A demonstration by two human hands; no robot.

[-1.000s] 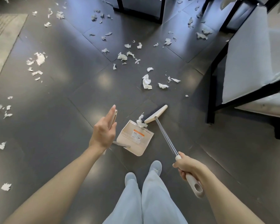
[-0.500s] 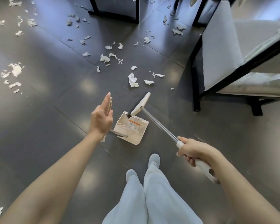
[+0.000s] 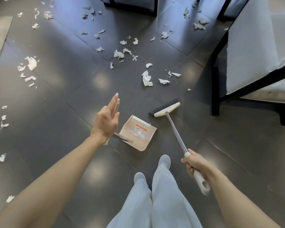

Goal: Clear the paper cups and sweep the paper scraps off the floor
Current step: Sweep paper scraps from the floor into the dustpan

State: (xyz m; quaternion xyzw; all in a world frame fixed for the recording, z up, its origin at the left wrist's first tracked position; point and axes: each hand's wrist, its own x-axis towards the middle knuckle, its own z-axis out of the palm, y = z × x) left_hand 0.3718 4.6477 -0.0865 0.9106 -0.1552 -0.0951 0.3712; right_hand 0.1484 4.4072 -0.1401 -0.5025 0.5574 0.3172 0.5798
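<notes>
Dustpan: the dustpan (image 3: 142, 145) is sitting on the floor (image 3: 56, 99) just ahead of my feet (image 3: 164, 160), with its mouth facing away from me and a bit right.

Left hand: my left hand (image 3: 106, 120) is lying flat against the pan's upright handle (image 3: 117, 105), fingers straight and together, just steadying it. Honestly can't tell if the thumb is hooking round.

Right hand: my right hand (image 3: 196, 167) is wrapping fully round the white grip of the broom (image 3: 176, 134), holding it out in front.

Broom head: the broom head (image 3: 167, 109) is hanging just past the pan's lip, bristles pointing away from me. Not sure it's touching the floor.

Scraps: the nearest paper scraps (image 3: 146, 78) are lying beyond the broom head, toward the far side of the floor. Loads more are spreading out to the far left and over by the chair (image 3: 247, 46) on the right.

Cups: not seeing any paper cups from here.

The bit that matters: scraps, broom head and pan mouth are lining up almost straight, far to near. The shaft is running from my right hand forward and left, and the head is lying crosswise, roughly parallel to the pan's lip. So the right hand is the one doing the work.

Next, I reckon: reaching the head out past that nearest clump and dragging it back into the pan.

Worry: light paper is probably going to skid round the ends of the head.
</notes>
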